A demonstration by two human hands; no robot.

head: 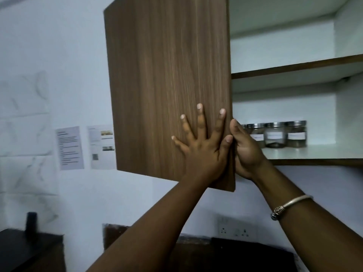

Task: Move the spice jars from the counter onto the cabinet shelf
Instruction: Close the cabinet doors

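While both hands (204, 152) clasp the door (169, 85), jars (275, 135) sit shelved (beyond).

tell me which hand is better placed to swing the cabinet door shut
Left, probably. The left hand lies flat and spread on the outer face of the cabinet door, ready to push. The right hand grips the door's free edge, fingers behind it, between the door and the spice jars.

— Where do the spice jars (275, 135) stand?
— Upright in a row at the back of my cabinet's lower shelf (314, 153), side by side, nearly touching.
— Their look?
— Clear glass, metal lids, white labels, dark contents low inside. The leftmost is partly hidden.
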